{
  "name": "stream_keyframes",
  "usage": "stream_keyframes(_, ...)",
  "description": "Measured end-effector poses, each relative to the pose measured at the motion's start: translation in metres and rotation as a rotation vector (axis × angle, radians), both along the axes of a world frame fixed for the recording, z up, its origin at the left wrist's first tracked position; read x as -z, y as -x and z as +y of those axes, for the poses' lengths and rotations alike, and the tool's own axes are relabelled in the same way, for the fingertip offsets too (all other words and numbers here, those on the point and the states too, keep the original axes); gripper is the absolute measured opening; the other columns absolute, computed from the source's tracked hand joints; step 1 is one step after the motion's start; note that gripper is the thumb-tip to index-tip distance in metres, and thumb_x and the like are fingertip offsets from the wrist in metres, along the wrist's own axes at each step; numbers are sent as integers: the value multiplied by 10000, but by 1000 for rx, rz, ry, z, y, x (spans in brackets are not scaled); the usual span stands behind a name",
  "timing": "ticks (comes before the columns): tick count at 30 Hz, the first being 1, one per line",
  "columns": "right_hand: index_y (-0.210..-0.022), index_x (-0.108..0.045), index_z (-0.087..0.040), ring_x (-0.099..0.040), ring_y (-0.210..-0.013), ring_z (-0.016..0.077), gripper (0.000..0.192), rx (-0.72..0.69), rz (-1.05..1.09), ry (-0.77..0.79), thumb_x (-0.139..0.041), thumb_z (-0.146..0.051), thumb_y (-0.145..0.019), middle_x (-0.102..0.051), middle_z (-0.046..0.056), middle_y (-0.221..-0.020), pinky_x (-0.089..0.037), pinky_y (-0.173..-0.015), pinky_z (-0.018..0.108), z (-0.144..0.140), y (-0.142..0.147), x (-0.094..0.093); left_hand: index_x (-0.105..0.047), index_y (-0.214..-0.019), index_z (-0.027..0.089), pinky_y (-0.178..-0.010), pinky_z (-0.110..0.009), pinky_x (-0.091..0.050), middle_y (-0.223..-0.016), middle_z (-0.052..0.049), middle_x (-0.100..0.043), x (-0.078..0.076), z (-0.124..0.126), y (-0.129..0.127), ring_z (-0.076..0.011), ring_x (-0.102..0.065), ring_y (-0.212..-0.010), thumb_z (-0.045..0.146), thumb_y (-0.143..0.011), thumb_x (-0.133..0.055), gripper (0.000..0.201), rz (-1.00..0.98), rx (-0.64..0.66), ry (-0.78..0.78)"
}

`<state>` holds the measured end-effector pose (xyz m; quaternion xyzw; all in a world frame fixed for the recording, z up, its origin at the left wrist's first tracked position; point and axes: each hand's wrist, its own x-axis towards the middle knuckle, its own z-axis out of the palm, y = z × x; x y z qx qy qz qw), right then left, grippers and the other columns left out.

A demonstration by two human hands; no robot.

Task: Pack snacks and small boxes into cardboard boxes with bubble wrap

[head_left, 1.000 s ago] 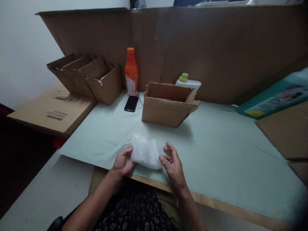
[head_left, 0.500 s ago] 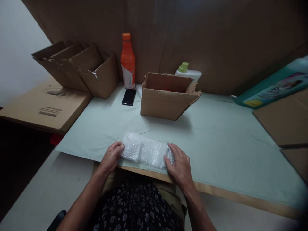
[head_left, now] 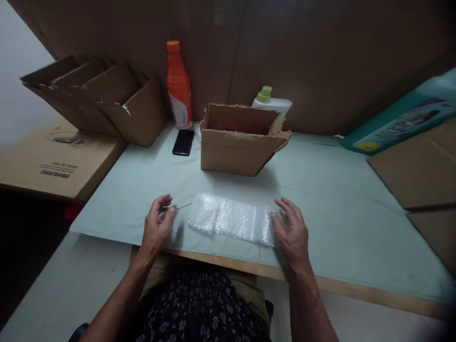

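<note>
Two hands flank what I see on the table (head_left: 338, 209): behind, an open box (head_left: 235, 152); near the front edge, bubble wrap (head_left: 231, 219) lying flat. Right hand (head_left: 292, 232) open, thumb touching the wrap's right end. Left hand (head_left: 156, 225) loosely curled, holding nothing, just beside the wrap's left end.

Clear bubble wrap strip (head_left: 231, 219), unrolled flat near the table's front edge
</note>
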<state>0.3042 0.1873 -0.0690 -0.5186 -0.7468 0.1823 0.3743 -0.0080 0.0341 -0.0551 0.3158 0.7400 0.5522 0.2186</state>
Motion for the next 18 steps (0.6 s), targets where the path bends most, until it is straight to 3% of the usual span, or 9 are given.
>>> stream_keyframes(3, -1214, -690, -190, -572, -1262, 299, 335, -10, -41, -78, -524, -353, -973, -624, 142, -1365, -466, -1054, 528, -12, 9, -4, -601, -1292, 230, -1106, -501, -411, -1398, -133, -573, -5, 4, -23, -325, -509, -1315, 399, -859, -688, 473, 373, 137, -31)
stream_keyframes(5, -1189, -702, -217, -581, -1249, 291, 294, -132, -88, -116, -516, -322, -986, -654, 113, -1339, -448, -1060, 530, -25, 26, -3, -567, -1359, 219, -1186, -552, -305, -1490, -160, -498, -1, 12, -44, -369, -403, -1420, 421, -809, -755, 615, 519, 278, -49)
stream_keyframes(7, -1169, -713, -251, -587, -1253, 287, 271, -324, -161, -88, -524, -295, -979, -680, 80, -1315, -443, -1056, 523, -34, 43, 2, -536, -1407, 216, -1212, -589, -232, -1538, -178, -455, 10, 23, -60, -407, -341, -1462, 418, -767, -797, 720, 546, 365, 9)
stream_keyframes(10, -1150, -721, -270, -590, -1265, 299, 265, -475, -248, -24, -529, -291, -969, -704, 56, -1293, -437, -1043, 537, -36, 44, 17, -569, -1377, 230, -1191, -585, -262, -1446, -162, -562, 30, 35, -60, -392, -446, -1387, 287, -819, -699, 576, 483, 346, 100)
stream_keyframes(14, -1081, -729, -251, -618, -1214, 302, 282, -298, -228, -50, -485, -368, -1001, -727, 75, -1233, -443, -1006, 539, -22, 6, 27, -659, -1237, 226, -1058, -515, -417, -1202, -120, -698, 42, 30, -29, -330, -603, -1151, 128, -791, -543, 471, 461, 239, 109)
stream_keyframes(18, -1174, -700, -235, -588, -1231, 313, 350, -146, -277, -42, -499, -444, -979, -684, 108, -1302, -432, -1005, 511, -5, -16, 25, -633, -1284, 223, -1007, -491, -440, -1159, -114, -696, 33, 23, -16, -320, -608, -1091, 218, -785, -608, 500, 413, 171, 131)
